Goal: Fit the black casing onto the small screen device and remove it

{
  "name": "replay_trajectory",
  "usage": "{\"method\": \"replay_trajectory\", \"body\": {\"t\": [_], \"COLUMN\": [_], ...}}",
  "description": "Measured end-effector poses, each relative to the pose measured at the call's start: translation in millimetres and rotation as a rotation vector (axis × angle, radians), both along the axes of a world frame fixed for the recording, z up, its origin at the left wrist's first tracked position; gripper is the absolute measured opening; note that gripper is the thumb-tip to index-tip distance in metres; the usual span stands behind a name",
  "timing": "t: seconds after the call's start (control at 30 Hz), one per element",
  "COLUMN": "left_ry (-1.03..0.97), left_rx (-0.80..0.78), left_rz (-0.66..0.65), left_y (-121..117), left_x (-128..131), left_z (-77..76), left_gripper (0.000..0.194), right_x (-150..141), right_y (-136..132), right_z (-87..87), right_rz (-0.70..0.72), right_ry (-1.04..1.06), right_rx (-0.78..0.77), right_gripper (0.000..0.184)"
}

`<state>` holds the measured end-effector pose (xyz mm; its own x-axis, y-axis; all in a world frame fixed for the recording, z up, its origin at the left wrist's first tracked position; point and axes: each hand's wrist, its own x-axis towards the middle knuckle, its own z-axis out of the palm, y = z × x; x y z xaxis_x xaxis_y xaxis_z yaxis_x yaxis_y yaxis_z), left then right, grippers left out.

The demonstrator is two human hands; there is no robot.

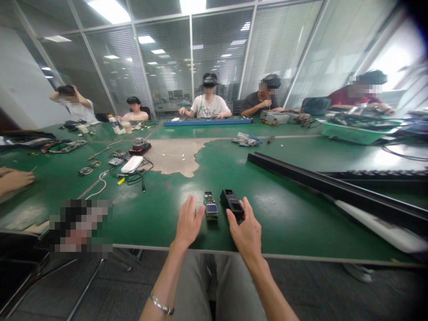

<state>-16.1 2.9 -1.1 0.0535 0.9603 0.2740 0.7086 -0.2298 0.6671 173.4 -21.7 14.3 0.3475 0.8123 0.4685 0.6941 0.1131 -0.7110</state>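
A small circuit board with a display screen (211,210) lies on the green tabletop in front of me. Just left of it is my left hand (190,221), fingers stretched out and holding nothing. To the board's right, a black plastic casing (228,194) with rectangular openings rests at a slight slant on the table. My right hand (246,228) grips its near end, thumb on the left side and fingers on the right. That hand partly hides the casing's lower part.
A long black rail (321,183) and a white strip (377,225) lie to the right. Farther off are gloves (246,139) and a green basket (354,133). At left are a white device (132,164), cables and glasses (89,167). Several people sit around the table.
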Motion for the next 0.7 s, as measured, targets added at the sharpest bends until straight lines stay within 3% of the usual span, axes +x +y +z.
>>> {"method": "replay_trajectory", "body": {"t": [0.13,0.23,0.4,0.7], "left_ry": [-0.146,-0.19,-0.207,-0.226], "left_rx": [-0.018,-0.038,-0.03,-0.029], "left_rz": [0.042,0.042,0.038,0.038], "left_y": [0.5,0.7,2.1,2.2], "left_x": [-0.1,-0.2,-0.8,-1.3], "left_z": [-2.7,-2.8,-3.3,-2.9], "left_gripper": [0.073,0.074,0.075,0.072], "right_x": [-18.0,-37.1,-58.1,-64.5], "right_y": [-2.5,-1.4,4.0,4.3], "right_z": [28.6,39.0,33.4,28.8], "right_rz": [0.058,0.107,0.123,0.124], "right_ry": [0.047,0.016,-0.055,-0.163], "right_rx": [0.051,0.057,0.046,0.012], "right_gripper": [0.073,0.073,0.07,0.069]}}
